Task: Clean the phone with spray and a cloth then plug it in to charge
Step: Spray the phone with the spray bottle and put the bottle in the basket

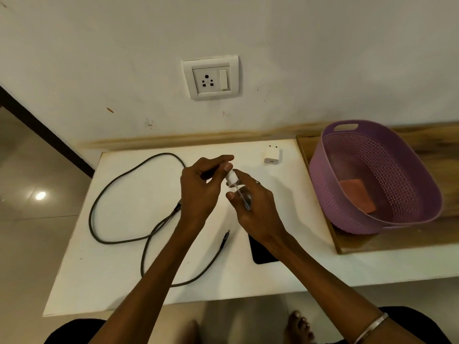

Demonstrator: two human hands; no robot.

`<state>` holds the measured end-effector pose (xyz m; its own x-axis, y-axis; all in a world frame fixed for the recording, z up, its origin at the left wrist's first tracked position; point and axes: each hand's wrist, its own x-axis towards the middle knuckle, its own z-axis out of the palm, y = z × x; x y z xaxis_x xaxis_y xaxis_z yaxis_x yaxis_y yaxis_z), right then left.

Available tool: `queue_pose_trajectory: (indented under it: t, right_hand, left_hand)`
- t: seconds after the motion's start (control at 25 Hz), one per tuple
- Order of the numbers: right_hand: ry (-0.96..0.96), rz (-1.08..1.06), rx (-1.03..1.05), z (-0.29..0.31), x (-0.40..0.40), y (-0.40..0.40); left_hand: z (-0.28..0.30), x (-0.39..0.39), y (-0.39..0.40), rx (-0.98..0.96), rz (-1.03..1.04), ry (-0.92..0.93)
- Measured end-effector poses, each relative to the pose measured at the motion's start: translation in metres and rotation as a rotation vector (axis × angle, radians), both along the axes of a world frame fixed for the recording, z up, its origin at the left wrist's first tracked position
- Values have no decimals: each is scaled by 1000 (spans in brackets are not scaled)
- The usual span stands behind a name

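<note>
My right hand (255, 209) grips a small clear spray bottle (242, 194) above the white table (129, 264). My left hand (201, 187) pinches the bottle's white top (231, 177) between thumb and fingers. The black phone (260, 252) lies flat on the table, partly hidden under my right wrist. A dark charging cable (119, 192) loops across the table's left half, one plug end (225, 238) lying near the phone. A white charger adapter (272, 155) rests near the wall. An orange cloth (357, 198) lies inside the purple basket (320, 175).
A white wall socket with a switch (211, 79) sits above the table. The basket stands on a wooden board (422, 237) at the right. My bare foot (299, 326) and the tiled floor show below the table's front edge.
</note>
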<state>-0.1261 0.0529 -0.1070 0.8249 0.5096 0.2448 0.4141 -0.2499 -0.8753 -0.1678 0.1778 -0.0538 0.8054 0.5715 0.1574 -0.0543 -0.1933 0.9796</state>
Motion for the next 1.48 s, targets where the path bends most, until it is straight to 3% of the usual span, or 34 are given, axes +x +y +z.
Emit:
queue_pose_trajectory:
  t: [0.16, 0.24, 0.32, 0.4, 0.44, 0.6, 0.72, 0.88, 1.08, 1.36, 1.48]
  right_hand:
    - [121, 41, 34, 5, -4, 0]
    - [318, 115, 115, 15, -5, 2]
    - [500, 218, 222, 24, -1, 2]
    - [562, 279, 306, 29, 1, 1]
    - [554, 274, 328, 29, 0, 1]
    - [286, 42, 219, 24, -6, 2]
    - [157, -25, 151, 21, -9, 5]
    - [164, -10, 142, 21, -9, 3]
    - [472, 121, 334, 25, -8, -2]
    - [188, -71, 162, 36, 1, -14]
    - [162, -142, 212, 53, 13, -28]
  left_hand:
    - [-4, 1, 5, -97, -68, 37]
    - [-4, 1, 9, -164, -175, 49]
    - [-3, 1, 13, -362, -341, 21]
    - [4, 0, 17, -587, -473, -8]
    - [6, 0, 20, -592, -506, -13]
    - [5, 5, 16, -288, -375, 0]
    - [7, 6, 10, -359, -167, -9]
    - [3, 9, 8, -330, -156, 7]
    - [-2, 8, 7, -347, -456, 48]
    - [-14, 9, -6, -373, -373, 18]
    - [-28, 5, -22, -160, -304, 147]
